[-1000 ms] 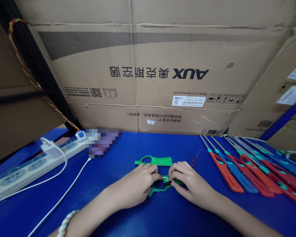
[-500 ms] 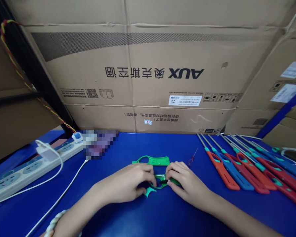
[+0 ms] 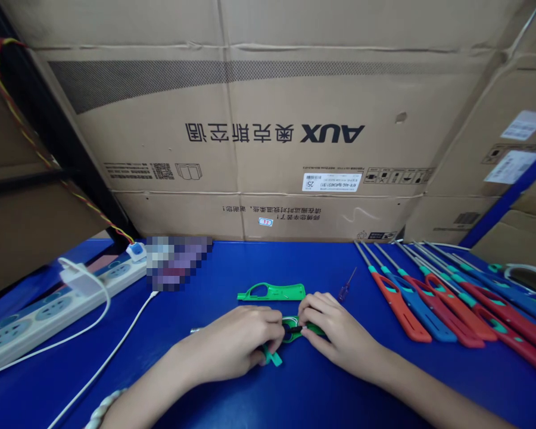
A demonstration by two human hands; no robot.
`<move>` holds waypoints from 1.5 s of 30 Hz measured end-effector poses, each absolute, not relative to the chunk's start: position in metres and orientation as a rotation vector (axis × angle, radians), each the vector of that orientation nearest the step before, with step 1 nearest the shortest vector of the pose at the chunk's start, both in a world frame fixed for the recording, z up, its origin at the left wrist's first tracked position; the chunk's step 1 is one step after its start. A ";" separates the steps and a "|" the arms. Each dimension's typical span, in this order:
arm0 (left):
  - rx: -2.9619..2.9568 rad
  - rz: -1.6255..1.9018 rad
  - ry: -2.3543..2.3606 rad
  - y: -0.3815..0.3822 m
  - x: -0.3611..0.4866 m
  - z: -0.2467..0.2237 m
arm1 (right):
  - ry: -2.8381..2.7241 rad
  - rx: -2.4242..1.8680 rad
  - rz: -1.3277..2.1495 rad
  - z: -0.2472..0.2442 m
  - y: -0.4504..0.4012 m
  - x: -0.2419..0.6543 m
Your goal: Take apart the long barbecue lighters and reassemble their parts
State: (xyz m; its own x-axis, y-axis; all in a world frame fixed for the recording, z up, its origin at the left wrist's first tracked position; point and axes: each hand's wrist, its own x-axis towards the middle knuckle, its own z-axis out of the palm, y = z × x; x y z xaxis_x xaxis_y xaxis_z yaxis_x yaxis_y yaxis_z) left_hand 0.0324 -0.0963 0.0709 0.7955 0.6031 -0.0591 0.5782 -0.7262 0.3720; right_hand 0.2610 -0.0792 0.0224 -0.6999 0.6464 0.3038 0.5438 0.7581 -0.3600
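Note:
My left hand [image 3: 250, 336] is closed, its fingertips pinching a small teal plastic piece [image 3: 274, 358], probably a lighter's trigger. In front of my right hand [image 3: 326, 325] lies the lower green lighter shell half [image 3: 290, 338], with a white wire [image 3: 290, 319] and a thin black part [image 3: 296, 329] in it. My right fingers are closed on this shell and touch the end of the black part. Beyond both hands, the other green shell half [image 3: 286, 292] rests on the blue table. A ribbed metal end [image 3: 195, 330] peeks out behind my left wrist.
A small purple-handled screwdriver [image 3: 345, 290] lies beyond my right hand. Several red, orange and blue long-necked lighters [image 3: 404, 310] are laid out at the right. On the left are a white power strip [image 3: 49, 310] and a cable [image 3: 109, 357]. A large cardboard box [image 3: 268, 107] stands behind.
My left hand has drawn slightly nearer to me with the teal piece, which has turned and shifted right. The right hand stays on the shell. The view has shifted slightly.

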 end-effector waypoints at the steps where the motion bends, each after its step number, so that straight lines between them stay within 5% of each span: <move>1: 2.621 0.106 0.885 -0.097 0.032 0.070 | -2.541 -0.903 0.339 0.022 -0.079 0.261; 24: 2.095 0.673 0.941 -0.087 0.038 0.059 | -2.563 -0.895 0.287 0.023 -0.080 0.261; 35: 2.842 0.313 1.064 -0.085 0.033 0.045 | -2.568 -0.908 0.293 0.024 -0.079 0.260; 45: 2.854 0.342 1.124 -0.089 0.042 0.037 | -2.582 -0.920 0.263 0.023 -0.079 0.261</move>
